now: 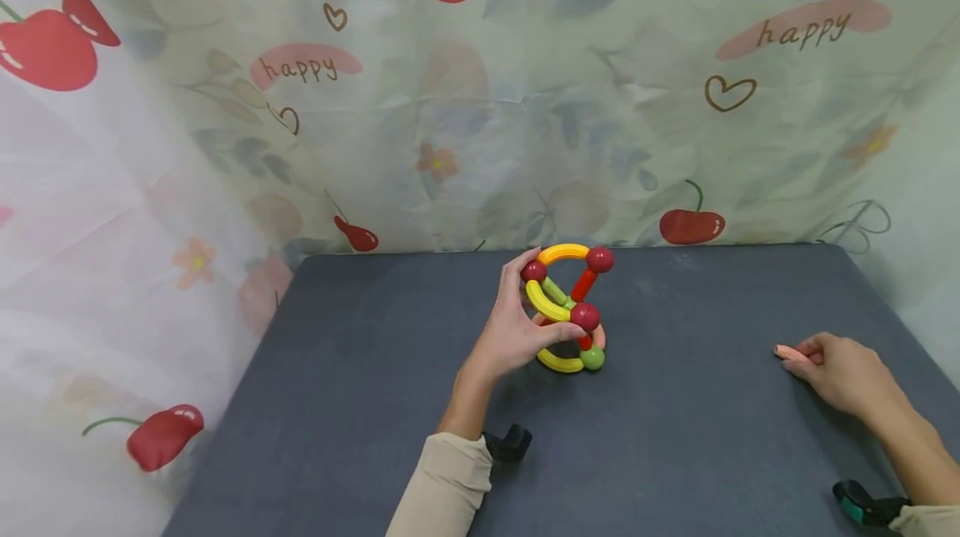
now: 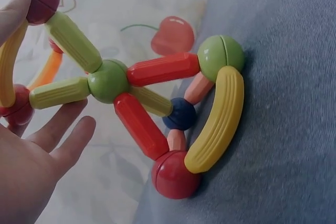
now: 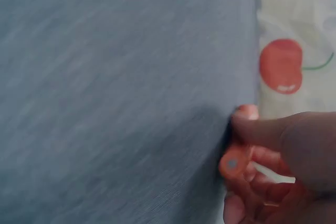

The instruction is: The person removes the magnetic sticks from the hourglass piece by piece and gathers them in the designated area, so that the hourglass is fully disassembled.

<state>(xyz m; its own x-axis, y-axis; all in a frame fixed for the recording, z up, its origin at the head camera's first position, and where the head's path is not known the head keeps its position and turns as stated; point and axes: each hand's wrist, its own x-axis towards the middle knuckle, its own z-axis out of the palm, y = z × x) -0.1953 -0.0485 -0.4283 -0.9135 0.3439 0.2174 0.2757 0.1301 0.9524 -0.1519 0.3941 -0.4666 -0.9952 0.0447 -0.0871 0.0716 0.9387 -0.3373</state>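
Note:
My left hand (image 1: 517, 328) holds the upper part of a magnetic ball-and-rod structure (image 1: 557, 295), its fingers and thumb on dark red balls. In the left wrist view, a green ball (image 2: 109, 81) joins light green and red rods in the middle. Lower down, a curved yellow rod (image 2: 218, 121) links another green ball (image 2: 221, 57) to a red ball (image 2: 176, 175), close to the dark tabletop. A dark blue ball (image 2: 180, 114) sits behind, between salmon rods. Far to the right, my right hand (image 1: 843, 374) pinches a short salmon-orange rod (image 3: 234, 162) low over the table; the thumb hides its middle.
The dark grey table (image 1: 375, 404) reaches back to a hanging fabric (image 1: 487, 120) printed with cherries and words. More of this fabric hangs along the left side. Black wrist devices sit at both cuffs, the left one (image 1: 510, 444) near the tabletop.

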